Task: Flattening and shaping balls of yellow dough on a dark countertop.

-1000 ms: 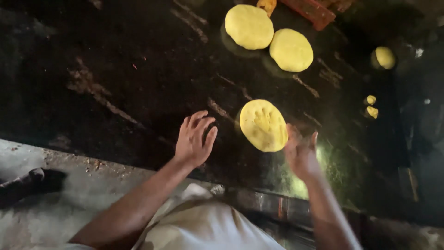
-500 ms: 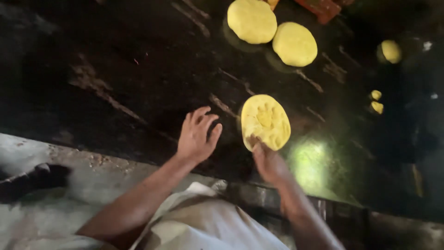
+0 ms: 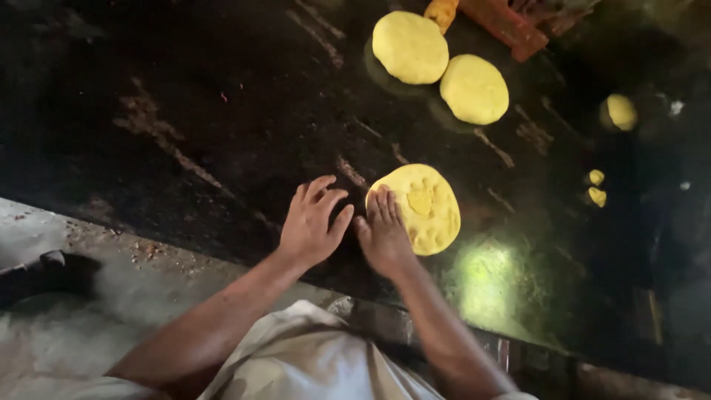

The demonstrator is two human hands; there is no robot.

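Yellow dough disc [image 3: 422, 211], round and flattened, lying on a dark greasy griddle surface [image 3: 222, 111], just ahead of the person's body and slightly to the right of centre. Showing finger dents across its top, with one deeper hollow near the middle. Stretching slightly longer from near edge to far edge than across.

Right hand [image 3: 385, 237] resting flat, fingers [image 3: 385, 207] spread open and pointing away from the body, fingertips overlapping the disc's left near edge and pressing on it. Gripping nothing, only lying palm down. Disc extending up and to the right from this hand, so most of it sitting beyond and right of the fingertips.

Left hand [image 3: 312, 222] lying palm down on the bare griddle just beside the right hand, thumb nearly touching it, fingers open and splayed, holding nothing. Sitting left of the disc and not touching it. Right hand clearly the nearer of the two.

Farther away, toward the top, two more yellow dough rounds [image 3: 411, 46] sitting side by side, smoother and thicker, well apart from the hands. Reddish-brown block [image 3: 507, 26] lying just beyond them. Small yellow dough bits [image 3: 596, 185] scattered at right, with a larger lump [image 3: 621, 111] above. Pale grey ledge [image 3: 89, 296] running along the near edge, light garment [image 3: 311, 363] covering the lap below.
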